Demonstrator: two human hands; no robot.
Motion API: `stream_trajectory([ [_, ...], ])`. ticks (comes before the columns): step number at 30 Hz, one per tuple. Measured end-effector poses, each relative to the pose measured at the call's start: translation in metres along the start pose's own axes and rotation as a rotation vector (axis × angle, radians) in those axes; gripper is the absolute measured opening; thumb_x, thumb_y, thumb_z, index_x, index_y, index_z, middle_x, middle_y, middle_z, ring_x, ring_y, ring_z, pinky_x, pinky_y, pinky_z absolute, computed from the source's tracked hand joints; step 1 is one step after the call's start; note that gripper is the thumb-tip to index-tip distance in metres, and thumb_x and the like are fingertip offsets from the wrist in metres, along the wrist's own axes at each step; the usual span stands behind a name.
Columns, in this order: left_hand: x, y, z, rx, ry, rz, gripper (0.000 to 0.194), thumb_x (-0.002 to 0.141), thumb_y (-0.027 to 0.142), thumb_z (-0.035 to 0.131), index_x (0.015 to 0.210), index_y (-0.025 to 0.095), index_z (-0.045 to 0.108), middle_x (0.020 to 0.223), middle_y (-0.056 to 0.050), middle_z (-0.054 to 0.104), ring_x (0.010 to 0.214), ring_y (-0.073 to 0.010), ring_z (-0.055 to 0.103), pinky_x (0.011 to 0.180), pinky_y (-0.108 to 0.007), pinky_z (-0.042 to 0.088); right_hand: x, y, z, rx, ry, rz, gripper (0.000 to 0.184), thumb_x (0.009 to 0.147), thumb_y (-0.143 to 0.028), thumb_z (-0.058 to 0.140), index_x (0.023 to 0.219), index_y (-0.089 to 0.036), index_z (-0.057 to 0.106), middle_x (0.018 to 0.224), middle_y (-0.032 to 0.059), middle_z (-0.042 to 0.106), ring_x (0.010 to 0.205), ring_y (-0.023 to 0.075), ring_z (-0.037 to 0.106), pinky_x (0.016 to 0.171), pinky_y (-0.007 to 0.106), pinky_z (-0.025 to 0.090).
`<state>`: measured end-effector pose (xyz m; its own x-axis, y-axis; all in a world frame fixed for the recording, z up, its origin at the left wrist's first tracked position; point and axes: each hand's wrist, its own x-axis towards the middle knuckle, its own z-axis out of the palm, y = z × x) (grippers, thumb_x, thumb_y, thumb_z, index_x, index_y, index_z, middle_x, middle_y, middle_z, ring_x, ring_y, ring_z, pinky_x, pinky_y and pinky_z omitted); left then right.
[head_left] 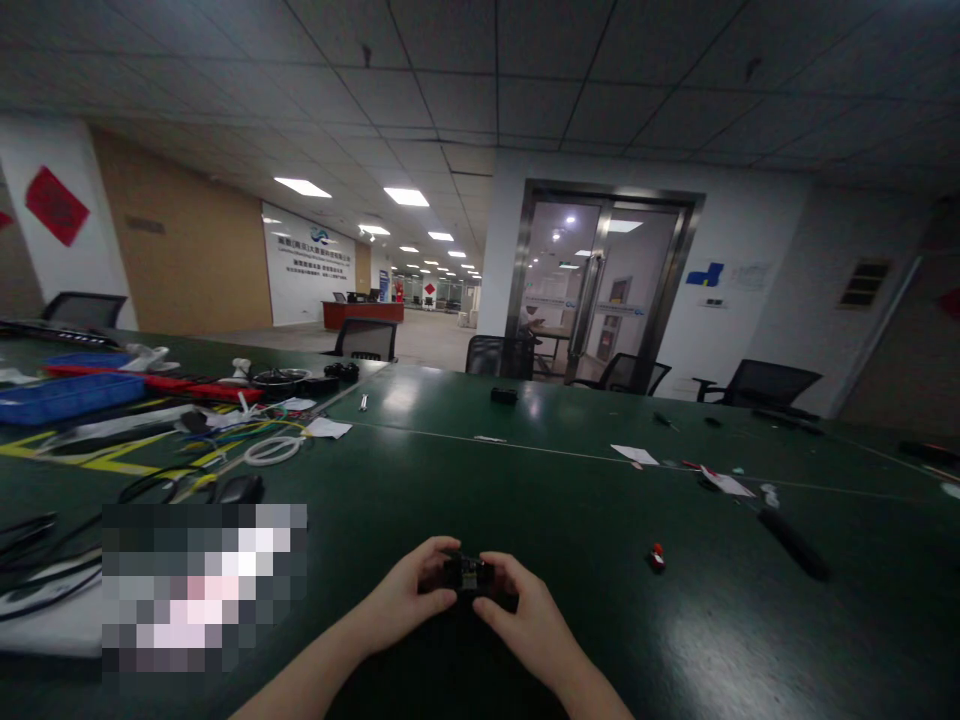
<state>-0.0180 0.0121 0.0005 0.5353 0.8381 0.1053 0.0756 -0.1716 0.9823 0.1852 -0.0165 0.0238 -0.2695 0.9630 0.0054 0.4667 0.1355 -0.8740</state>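
Observation:
A small black block-shaped device (469,573) with a paler patch on its near face sits between my two hands at the near side of the green table. On its left side, my left hand (411,592) has fingers and thumb curled round it. My right hand (523,604) grips the opposite end in the same way, thumb toward me. What the device is exactly is too dark and small to tell. Past it, toward the table's middle, lies another black block (504,396). A small red and white item (657,557) rests to the right of my hands.
The green table (420,480) carries blue trays (71,398), a coiled white cable (272,451) and a black mouse (238,490) on the left. Further right lie white papers (634,455) and a long black object (793,543). Chairs (501,356) line the far edge. A pixelated patch hides the near left.

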Motion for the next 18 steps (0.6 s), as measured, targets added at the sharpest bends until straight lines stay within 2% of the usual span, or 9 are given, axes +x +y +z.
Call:
stream_trajectory([
  [3,0.0,-0.003,0.001,0.052,0.029,0.002,0.051,0.074,0.009,0.058,0.12,0.022,0.041,0.11,-0.005,0.06,0.104,-0.0215,0.055,0.092,-0.037,0.038,0.002,0.002,0.001,-0.01,0.017,-0.027,0.045,0.072,-0.027,0.06,0.116,-0.025,0.052,0.104,0.0022,0.061,0.1,0.0195,0.055,0.087,0.032,0.042],
  [9,-0.002,0.002,0.0,0.27,0.108,-0.051,0.045,0.07,0.011,0.06,0.112,0.023,0.05,0.113,-0.004,0.056,0.105,-0.0237,0.052,0.091,-0.038,0.038,0.001,0.001,-0.001,-0.001,-0.003,-0.012,0.045,0.072,-0.027,0.06,0.116,-0.026,0.052,0.112,0.0004,0.059,0.108,0.0203,0.053,0.092,0.033,0.04],
  [14,-0.002,0.007,0.0,0.217,0.085,-0.046,0.051,0.069,0.009,0.06,0.117,0.021,0.045,0.108,-0.005,0.059,0.1,-0.0217,0.055,0.089,-0.036,0.04,0.0,0.002,-0.001,-0.018,-0.005,-0.004,0.045,0.073,-0.03,0.06,0.117,-0.026,0.052,0.115,0.0009,0.058,0.111,0.0225,0.05,0.093,0.035,0.038],
  [18,-0.002,0.007,0.001,0.185,0.055,-0.033,0.043,0.071,0.01,0.059,0.111,0.021,0.048,0.107,-0.003,0.059,0.097,-0.0204,0.056,0.087,-0.035,0.041,-0.001,0.001,0.0,-0.069,0.035,-0.034,0.048,0.072,-0.029,0.061,0.119,-0.03,0.05,0.119,-0.0001,0.054,0.115,0.023,0.047,0.096,0.037,0.036],
])
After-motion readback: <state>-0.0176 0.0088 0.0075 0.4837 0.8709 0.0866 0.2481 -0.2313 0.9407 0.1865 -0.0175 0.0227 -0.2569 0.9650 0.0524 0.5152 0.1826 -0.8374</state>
